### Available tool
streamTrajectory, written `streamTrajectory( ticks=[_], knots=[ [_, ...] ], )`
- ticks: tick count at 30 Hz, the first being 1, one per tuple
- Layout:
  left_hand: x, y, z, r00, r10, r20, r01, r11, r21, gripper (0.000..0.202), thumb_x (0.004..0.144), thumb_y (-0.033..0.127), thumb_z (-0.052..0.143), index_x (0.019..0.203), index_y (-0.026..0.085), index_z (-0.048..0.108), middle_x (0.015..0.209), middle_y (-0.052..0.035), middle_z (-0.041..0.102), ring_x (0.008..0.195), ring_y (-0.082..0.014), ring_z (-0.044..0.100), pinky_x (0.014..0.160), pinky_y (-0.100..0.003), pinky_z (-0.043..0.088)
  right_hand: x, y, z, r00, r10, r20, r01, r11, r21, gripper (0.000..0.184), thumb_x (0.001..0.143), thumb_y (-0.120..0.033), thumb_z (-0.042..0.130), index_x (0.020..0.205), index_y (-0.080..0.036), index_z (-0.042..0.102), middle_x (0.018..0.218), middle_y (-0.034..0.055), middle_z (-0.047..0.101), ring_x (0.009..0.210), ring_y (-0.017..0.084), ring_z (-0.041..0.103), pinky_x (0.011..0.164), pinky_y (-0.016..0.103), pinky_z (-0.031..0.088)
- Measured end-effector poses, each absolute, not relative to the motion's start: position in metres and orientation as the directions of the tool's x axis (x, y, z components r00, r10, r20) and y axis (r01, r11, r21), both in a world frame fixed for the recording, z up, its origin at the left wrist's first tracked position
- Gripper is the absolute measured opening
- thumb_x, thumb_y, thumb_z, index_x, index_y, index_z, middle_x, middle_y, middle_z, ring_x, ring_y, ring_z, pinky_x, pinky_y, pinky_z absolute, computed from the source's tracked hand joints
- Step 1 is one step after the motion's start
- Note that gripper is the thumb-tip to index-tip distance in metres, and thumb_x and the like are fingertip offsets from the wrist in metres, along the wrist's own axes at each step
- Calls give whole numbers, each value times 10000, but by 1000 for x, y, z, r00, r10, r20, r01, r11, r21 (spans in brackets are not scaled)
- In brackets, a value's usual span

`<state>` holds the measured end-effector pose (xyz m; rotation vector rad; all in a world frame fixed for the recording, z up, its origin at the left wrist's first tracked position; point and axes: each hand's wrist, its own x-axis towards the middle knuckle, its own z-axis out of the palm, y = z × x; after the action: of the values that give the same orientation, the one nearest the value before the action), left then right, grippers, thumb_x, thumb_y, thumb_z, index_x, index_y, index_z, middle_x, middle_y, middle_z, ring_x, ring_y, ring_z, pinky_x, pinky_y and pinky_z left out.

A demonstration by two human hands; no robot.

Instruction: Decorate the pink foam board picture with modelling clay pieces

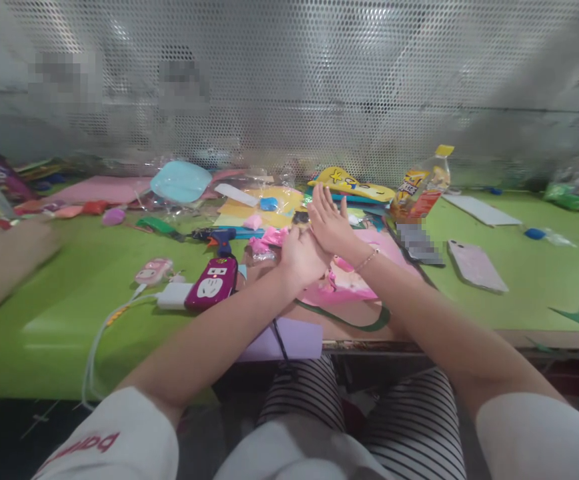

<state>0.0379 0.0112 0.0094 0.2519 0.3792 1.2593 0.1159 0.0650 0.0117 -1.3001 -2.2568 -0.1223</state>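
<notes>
Both hands met over the counter (84, 347). Right hand (330, 223) lay flat across the left, fingers straight, no grip on anything visible. Left hand (303, 259) was underneath, fingers mostly hidden; couldn't tell if it was clenched or had something in the palm. Looked like palm-to-palm pressure, so anything small between them would've been covered.

Pink sheet (387, 248) was spread below the hands, likely as a work surface. Crumpled pink material (274, 236) sat just beyond the left hand, probably parked there for easy reach.

Blue glue gun (223, 241) lay left of that, near the purple power strip (213, 285); white adapter (175, 295) was plugged into the strip's side, which would explain its spot by the cable. Pale phone (477, 267) and drink bottle (422, 190) stood off to the right, seemingly to stay out of the way.
</notes>
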Motion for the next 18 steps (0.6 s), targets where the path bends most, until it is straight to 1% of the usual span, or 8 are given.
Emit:
streamTrajectory(
  ticks=[2, 5, 7, 9, 10, 11, 14, 18],
  knots=[
    [36, 9, 12, 274, 950, -148, -863, 311, 398, 396, 912, 374, 281, 1028, 220, 626, 1138, -26, 656, 1149, -206, 550, 985, -380, 412, 107, 50, 11, -393, 780, 488, 813, 542, -212, 649, 931, -401, -34, 1468, -69, 116, 1537, 106, 143, 1423, 221, 81, 1136, 507, 38],
    [36, 8, 12, 300, 946, -120, -859, 323, 398, 379, 903, 349, 311, 1112, 222, 600, 1186, -14, 635, 1168, -199, 536, 994, -365, 409, 102, 41, 12, -445, 753, 485, 778, 593, -207, 640, 932, -400, -45, 1474, -83, 77, 1547, 67, 106, 1426, 188, 53, 1146, 478, 44],
    [37, 9, 11, 309, 950, -43, -878, 303, 370, 407, 900, 381, 301, 1133, 221, 593, 1214, -25, 622, 1175, -201, 533, 988, -354, 416, 105, 45, 14, -394, 794, 464, 813, 536, -227, 641, 929, -383, -62, 1472, -67, 66, 1549, 80, 83, 1427, 193, 39, 1142, 480, 38],
    [38, 11, 9, 335, 942, 17, -887, 308, 345, 453, 894, 440, 285, 1138, 217, 594, 1227, -48, 614, 1177, -216, 534, 981, -362, 421, 108, 50, 16, -296, 850, 436, 869, 429, -247, 646, 929, -365, -55, 1463, -24, 68, 1547, 110, 70, 1426, 212, 26, 1136, 489, 19],
    [38, 12, 8, 350, 937, 14, -881, 324, 344, 470, 891, 460, 280, 1138, 214, 596, 1225, -56, 615, 1178, -222, 533, 982, -368, 419, 110, 52, 16, -277, 865, 419, 878, 404, -254, 648, 930, -363, -47, 1460, -7, 65, 1546, 120, 62, 1426, 217, 27, 1137, 488, 26],
    [38, 13, 7, 359, 933, -11, -872, 340, 352, 474, 891, 468, 280, 1137, 215, 596, 1222, -57, 617, 1180, -223, 532, 986, -371, 414, 111, 54, 16, -294, 864, 409, 873, 417, -253, 644, 932, -361, -45, 1461, -11, 62, 1547, 114, 59, 1426, 212, 32, 1139, 482, 37],
    [38, 13, 6, 342, 936, -87, -860, 349, 372, 461, 901, 451, 275, 1142, 219, 592, 1218, -44, 621, 1182, -217, 530, 997, -373, 402, 110, 53, 14, -409, 811, 418, 823, 526, -215, 629, 932, -372, -55, 1474, -69, 52, 1551, 71, 63, 1426, 178, 39, 1146, 460, 44],
    [37, 12, 8, 327, 942, -71, -879, 331, 345, 502, 894, 479, 256, 1146, 202, 590, 1228, -70, 610, 1161, -232, 544, 975, -386, 419, 108, 51, 12, -287, 869, 403, 874, 410, -263, 637, 929, -340, -55, 1460, -5, 53, 1546, 125, 56, 1426, 212, 20, 1137, 479, 14]
  ],
)
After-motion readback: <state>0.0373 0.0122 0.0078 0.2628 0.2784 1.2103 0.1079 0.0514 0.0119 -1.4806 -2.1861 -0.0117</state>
